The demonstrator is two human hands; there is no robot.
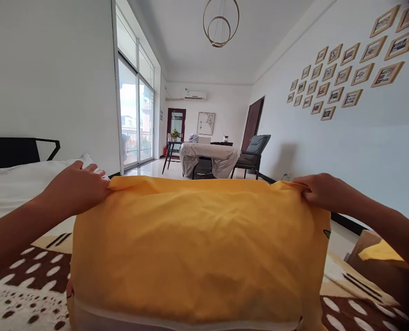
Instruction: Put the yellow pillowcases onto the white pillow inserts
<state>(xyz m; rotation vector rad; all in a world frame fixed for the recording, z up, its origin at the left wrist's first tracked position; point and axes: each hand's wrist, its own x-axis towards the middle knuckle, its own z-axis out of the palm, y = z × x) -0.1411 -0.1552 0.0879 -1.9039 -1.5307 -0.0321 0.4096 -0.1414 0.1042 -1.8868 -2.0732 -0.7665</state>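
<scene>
A yellow pillowcase (197, 243) stretches upright across the middle of the view, with soft creases on its face. It looks filled out, but its inside is hidden. Its upper left corner is pinched by my left hand (83, 186), fingers closed. My right hand (323, 189) grips the upper right corner in the same way. Along the bottom runs a pale strip with a seam-like edge. Behind my left hand lies a white pillow (18, 179).
Beneath is a brown and cream patterned blanket (35, 271). At right, a brown box (370, 241) has yellow cloth (382, 251) on it. Farther off stand a covered table (209, 151), a dark chair (256, 149) and a plant stand (172, 149). Glass doors (135, 115) are at left.
</scene>
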